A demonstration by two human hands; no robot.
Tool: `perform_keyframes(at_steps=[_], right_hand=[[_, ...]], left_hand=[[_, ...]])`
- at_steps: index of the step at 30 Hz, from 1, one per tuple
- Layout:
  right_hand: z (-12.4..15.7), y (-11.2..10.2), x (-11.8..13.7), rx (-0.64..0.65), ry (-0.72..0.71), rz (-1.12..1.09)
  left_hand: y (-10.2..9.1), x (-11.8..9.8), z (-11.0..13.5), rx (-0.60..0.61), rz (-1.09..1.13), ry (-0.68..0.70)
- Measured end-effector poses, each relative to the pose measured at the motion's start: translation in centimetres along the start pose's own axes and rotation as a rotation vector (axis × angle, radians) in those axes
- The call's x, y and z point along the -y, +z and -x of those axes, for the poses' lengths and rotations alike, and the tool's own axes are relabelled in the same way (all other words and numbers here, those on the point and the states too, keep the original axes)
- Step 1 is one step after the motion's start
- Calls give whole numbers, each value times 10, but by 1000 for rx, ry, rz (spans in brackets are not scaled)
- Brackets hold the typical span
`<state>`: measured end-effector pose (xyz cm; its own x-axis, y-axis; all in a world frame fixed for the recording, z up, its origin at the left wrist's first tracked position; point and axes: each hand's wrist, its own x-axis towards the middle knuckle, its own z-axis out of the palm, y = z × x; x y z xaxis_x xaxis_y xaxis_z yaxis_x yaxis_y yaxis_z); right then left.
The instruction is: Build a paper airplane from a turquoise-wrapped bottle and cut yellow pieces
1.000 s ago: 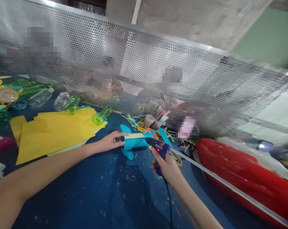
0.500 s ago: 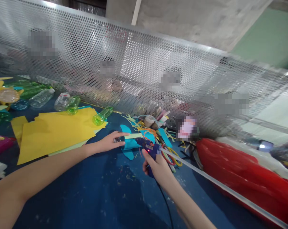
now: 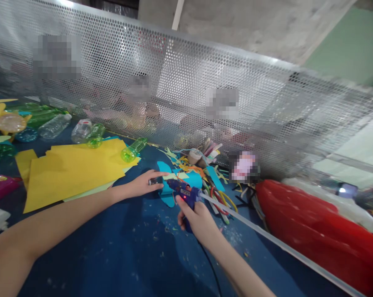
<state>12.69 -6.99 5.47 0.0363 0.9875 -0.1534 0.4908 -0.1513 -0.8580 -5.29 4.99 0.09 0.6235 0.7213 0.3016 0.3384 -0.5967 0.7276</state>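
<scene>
the blue paper cylinder (image 3: 192, 180) lies on its side at the centre of the frame, its fin-like flaps sticking out near the left end. the left hand (image 3: 143, 184) has fingers and thumb closed around the dark end piece (image 3: 155, 181), presumably to keep the round body from rolling; held at that end, the paper length is left exposed. the right hand (image 3: 201, 225) is wrapped firmly around the handle of the blue glue gun (image 3: 186, 194), its nozzle angled left along the pale green strip (image 3: 182, 175) on the cylinder, close to the left fingers; whether the tip touches the paper, i cannot tell.

a long glue stick (image 3: 260, 232) juts from the gun's back toward the lower right corner, passing in front of the red plastic bag (image 3: 298, 218), so swings that way look tight. the black cord (image 3: 211, 264) drops to the bottom edge, under the right forearm.

the perforated metal screen (image 3: 180, 78) bounds the upper side, with paper scraps (image 3: 189, 168) before it; yellow sheets (image 3: 78, 171) crowd the left. the broadest room is at lower centre, where the blue tabletop (image 3: 127, 247) carries only small flecks.
</scene>
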Motion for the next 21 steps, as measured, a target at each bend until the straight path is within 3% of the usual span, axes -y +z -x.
perform_keyframes(at_steps=[10, 21], right_hand=[[-1, -16, -9, -71, -10, 45], [-7, -34, -25, -195, 78, -93]], left_hand=[[0, 2, 1, 6, 12, -9], [0, 4, 1, 25, -4, -4]])
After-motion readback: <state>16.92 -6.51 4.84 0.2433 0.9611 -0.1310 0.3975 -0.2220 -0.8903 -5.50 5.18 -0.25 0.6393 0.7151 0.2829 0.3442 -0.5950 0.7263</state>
